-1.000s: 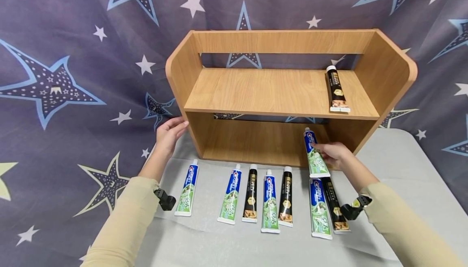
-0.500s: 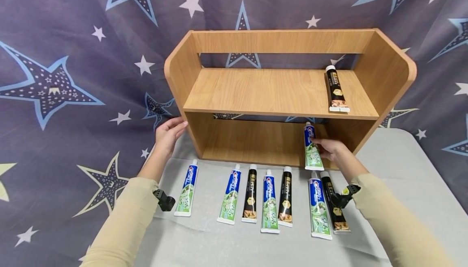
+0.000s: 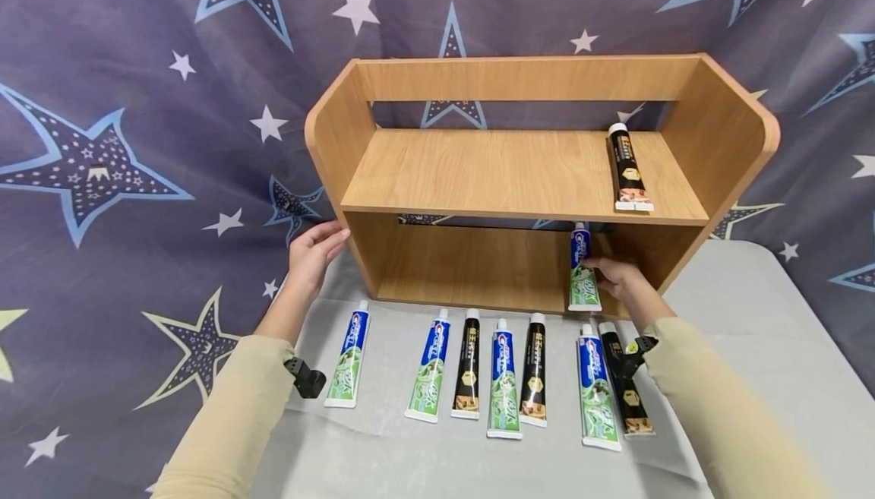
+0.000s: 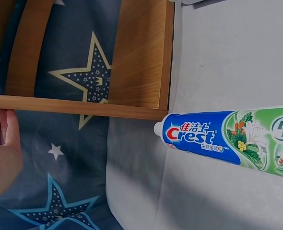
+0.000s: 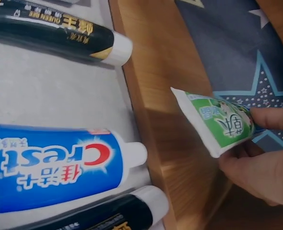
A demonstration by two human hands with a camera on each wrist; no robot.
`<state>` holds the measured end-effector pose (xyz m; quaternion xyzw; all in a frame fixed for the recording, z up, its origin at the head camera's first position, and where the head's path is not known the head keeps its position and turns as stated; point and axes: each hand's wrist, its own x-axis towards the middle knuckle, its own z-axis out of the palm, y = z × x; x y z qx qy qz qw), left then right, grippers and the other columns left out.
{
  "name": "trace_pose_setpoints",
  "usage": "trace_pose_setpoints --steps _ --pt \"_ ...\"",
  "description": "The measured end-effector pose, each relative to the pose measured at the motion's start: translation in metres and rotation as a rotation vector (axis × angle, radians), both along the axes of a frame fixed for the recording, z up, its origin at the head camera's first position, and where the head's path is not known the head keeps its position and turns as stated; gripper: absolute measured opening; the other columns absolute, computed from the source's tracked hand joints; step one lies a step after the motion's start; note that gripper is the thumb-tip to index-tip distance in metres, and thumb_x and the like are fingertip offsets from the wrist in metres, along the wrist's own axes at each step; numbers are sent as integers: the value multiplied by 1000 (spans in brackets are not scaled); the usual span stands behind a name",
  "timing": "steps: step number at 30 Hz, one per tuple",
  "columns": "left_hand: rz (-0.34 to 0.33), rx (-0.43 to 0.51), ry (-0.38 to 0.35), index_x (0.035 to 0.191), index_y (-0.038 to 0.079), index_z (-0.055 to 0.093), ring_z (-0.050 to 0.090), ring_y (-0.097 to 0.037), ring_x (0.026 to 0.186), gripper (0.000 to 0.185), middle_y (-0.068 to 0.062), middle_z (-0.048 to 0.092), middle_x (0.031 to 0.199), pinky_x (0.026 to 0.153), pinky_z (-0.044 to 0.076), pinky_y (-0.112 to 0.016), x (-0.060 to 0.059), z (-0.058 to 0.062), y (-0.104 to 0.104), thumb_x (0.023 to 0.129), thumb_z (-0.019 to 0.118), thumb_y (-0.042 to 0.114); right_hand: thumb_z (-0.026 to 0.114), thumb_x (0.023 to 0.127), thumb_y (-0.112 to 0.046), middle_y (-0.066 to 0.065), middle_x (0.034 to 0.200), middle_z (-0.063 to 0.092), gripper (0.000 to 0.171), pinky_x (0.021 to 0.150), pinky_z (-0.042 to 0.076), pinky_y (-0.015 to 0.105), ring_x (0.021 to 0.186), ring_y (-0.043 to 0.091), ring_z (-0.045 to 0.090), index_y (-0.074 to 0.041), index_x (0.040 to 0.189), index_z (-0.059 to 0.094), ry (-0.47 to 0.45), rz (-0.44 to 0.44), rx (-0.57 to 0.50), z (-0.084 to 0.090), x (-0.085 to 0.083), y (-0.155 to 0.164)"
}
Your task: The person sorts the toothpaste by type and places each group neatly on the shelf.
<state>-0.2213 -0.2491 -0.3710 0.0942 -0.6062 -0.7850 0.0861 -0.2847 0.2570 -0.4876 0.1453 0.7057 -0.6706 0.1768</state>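
My right hand (image 3: 618, 277) pinches a blue-and-green Crest toothpaste tube (image 3: 583, 275) between thumb and fingers. The tube is at the right end of the lower shelf (image 3: 472, 263), cap toward the back, flat end near the front edge. In the right wrist view, the green end of this toothpaste tube (image 5: 218, 120) points at the camera and its cap is hidden. My left hand (image 3: 314, 256) touches the shelf unit's left side panel (image 3: 352, 150) with its fingertips, fingers relaxed. Below that hand, another Crest tube (image 3: 349, 358) lies on the table.
On the upper shelf (image 3: 492, 168) a black toothpaste tube (image 3: 629, 168) lies near the right panel. Several blue-green and black tubes lie in front of the unit on the grey tablecloth (image 3: 383, 453). A star-patterned curtain (image 3: 171, 104) hangs behind.
My right hand has carried the Crest tube inward, from over the shelf's front edge and the tubes below it to inside the lower shelf. The left hand has stayed at the side panel.
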Motion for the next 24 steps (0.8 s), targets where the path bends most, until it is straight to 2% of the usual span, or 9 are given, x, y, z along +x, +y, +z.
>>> trace_pose_setpoints --steps 1,2,6,11,14,17,21,24 --pt "-6 5 6 80 17 70 69 -2 75 26 8 71 79 80 59 -17 0 0 0 86 64 -7 67 86 -9 20 143 41 67 112 43 42 122 28 47 8 142 33 8 -38 35 4 3 -6" --pt "-10 3 10 81 17 69 69 -2 76 25 8 71 79 81 59 -17 0 1 0 85 64 -7 63 88 -7 21 149 34 72 116 38 45 128 30 42 9 146 24 -4 -86 103 13 9 -14" --pt "-16 -14 13 81 18 69 69 -1 76 25 9 70 80 80 59 -16 1 0 -1 85 65 -6 58 92 -7 23 156 26 73 118 35 45 136 34 36 6 150 15 -2 -155 200 26 18 -26" --pt "-5 -24 10 81 19 69 68 -1 77 25 9 70 79 77 58 -14 0 -2 -1 86 65 -5 58 93 -9 23 152 33 60 119 34 43 139 37 37 4 145 31 38 -188 329 19 17 -28" --pt "3 -38 5 80 20 69 67 -1 77 24 10 70 79 77 58 -13 1 -3 0 86 66 -3 61 92 -10 24 147 41 54 117 37 43 136 37 41 5 140 41 59 -181 401 15 18 -29" --pt "11 -53 -1 80 20 69 67 0 77 23 10 70 79 77 58 -13 1 -2 0 85 67 -3 62 91 -12 26 144 45 53 113 41 44 130 38 46 5 137 45 88 -134 445 12 18 -30" --pt "12 -41 0 79 20 69 68 -1 76 25 10 70 78 81 59 -17 0 -2 -1 86 66 -4 63 90 -11 30 140 46 50 104 47 40 120 37 50 8 134 48 149 -69 479 11 20 -32" --pt "6 -34 6 79 20 69 68 -1 76 26 10 70 78 83 58 -18 0 -3 -1 86 65 -5 63 89 -10 31 138 47 49 101 48 39 118 37 52 9 132 50 178 -65 485 11 21 -35"
